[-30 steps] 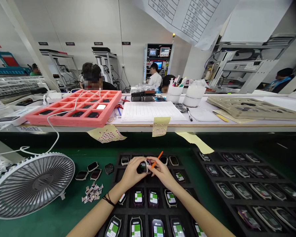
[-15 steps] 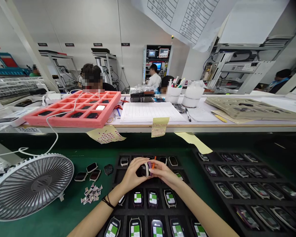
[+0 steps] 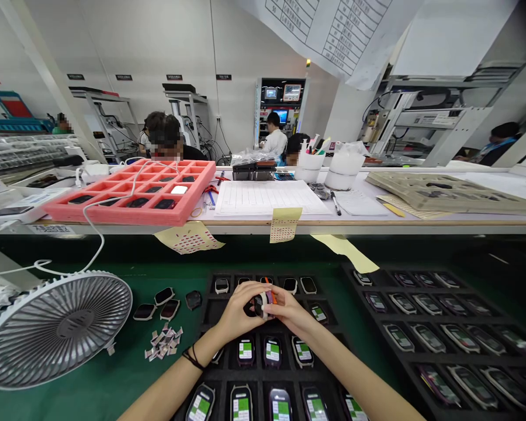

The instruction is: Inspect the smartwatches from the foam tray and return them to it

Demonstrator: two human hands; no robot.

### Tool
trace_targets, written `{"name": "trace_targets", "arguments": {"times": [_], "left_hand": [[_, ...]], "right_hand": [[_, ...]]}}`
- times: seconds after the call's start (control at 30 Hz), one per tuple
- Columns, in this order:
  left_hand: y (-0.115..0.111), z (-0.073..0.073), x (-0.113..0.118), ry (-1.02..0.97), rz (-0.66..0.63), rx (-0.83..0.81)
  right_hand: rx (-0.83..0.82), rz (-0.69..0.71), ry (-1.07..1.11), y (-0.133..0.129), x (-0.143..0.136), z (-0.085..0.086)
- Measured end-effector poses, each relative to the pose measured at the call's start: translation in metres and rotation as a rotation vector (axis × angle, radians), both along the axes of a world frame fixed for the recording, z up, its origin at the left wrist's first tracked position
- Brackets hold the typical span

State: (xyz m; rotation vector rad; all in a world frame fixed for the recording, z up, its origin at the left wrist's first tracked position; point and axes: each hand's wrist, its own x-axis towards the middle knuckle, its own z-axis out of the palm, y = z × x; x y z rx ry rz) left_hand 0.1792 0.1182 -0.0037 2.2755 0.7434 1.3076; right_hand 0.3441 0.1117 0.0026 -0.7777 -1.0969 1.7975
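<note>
Above the black foam tray, my left hand is closed around a smartwatch body with a dark face and pale rim. My right hand is closed against the watch's right side, its thumb on the pale edge. A thin orange tool pokes up by the right fingers; its lower part is mostly hidden. Something purple shows between watch and fingers. Smartwatches with green-and-white screens lie in the tray pockets below, and dark-screened ones line its back row.
A second black tray of watches stands right. Left are a grey fan, several loose watches and a pile of small pinkish-silver pieces. The shelf ahead carries a pink foam tray and papers. Co-workers sit beyond.
The watch has turned slightly in my hands. My right fingers have shifted a little, with the thumb further over the pale edge, and the orange tool leans more to the left.
</note>
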Motion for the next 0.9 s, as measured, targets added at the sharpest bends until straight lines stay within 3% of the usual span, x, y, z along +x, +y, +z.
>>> {"name": "trace_targets", "arguments": {"times": [0.13, 0.27, 0.47, 0.57, 0.67, 0.73, 0.8, 0.9], "left_hand": [[0.0, 0.002, 0.001, -0.005, -0.009, -0.016], [0.001, 0.003, -0.001, -0.066, 0.031, -0.079], [0.002, 0.006, -0.005, -0.104, 0.14, -0.16], [0.002, 0.007, -0.006, -0.12, 0.164, -0.16], [0.001, 0.009, -0.005, -0.128, 0.176, -0.166], [0.001, 0.01, -0.004, -0.123, 0.17, -0.174], [0.001, 0.009, -0.004, -0.115, 0.166, -0.175], [0.002, 0.008, -0.005, -0.081, 0.16, -0.177]], "right_hand": [[0.02, -0.011, -0.029, -0.001, -0.003, -0.001], [0.139, -0.069, -0.103, 0.002, 0.003, 0.005], [0.324, -0.379, -0.203, 0.008, 0.028, 0.022], [0.379, -0.26, -0.439, 0.007, 0.03, 0.019], [0.598, -0.125, -0.746, 0.006, 0.022, 0.012], [0.722, -0.128, -0.854, 0.006, 0.018, 0.009], [0.757, -0.192, -0.837, 0.005, 0.017, 0.01], [0.658, -0.346, -0.604, 0.002, 0.02, 0.017]]}}
